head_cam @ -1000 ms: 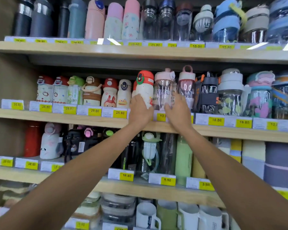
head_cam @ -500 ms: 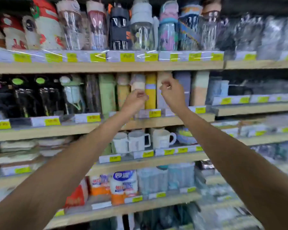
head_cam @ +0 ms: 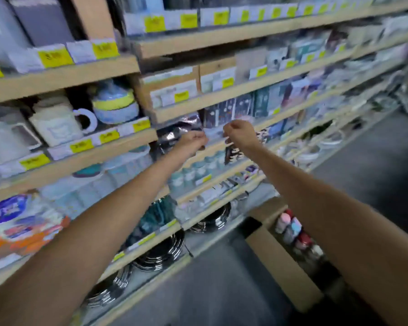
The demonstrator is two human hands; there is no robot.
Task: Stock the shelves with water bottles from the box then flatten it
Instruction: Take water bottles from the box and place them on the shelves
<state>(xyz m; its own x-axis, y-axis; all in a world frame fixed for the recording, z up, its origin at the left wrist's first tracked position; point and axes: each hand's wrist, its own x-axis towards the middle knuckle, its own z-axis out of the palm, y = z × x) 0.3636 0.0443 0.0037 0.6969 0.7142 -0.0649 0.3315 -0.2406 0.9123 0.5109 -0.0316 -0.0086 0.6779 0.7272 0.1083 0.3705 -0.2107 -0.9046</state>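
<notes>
An open cardboard box (head_cam: 277,260) stands on the floor at the lower right, against the foot of the shelving. Several water bottles (head_cam: 292,228) with pink, blue and red caps stand upright inside it. Both my arms are stretched forward in mid-air in front of the middle shelves. My left hand (head_cam: 193,140) and my right hand (head_cam: 239,132) are close together, fingers hanging loosely curled, and hold nothing. Both hands are well above and to the left of the box. The picture is blurred by motion.
Wooden shelves (head_cam: 64,75) with yellow price tags fill the left and centre. White mugs (head_cam: 57,121) sit on one, packaged goods on the others, and shiny metal plates (head_cam: 160,252) on the lowest. Dark grey floor (head_cam: 222,290) runs along the aisle at the right.
The view has swung down and to the right, from the bottle shelves to the lower shelves and the floor. Both hands left the shelved bottles and now hang empty; the box has come into view.
</notes>
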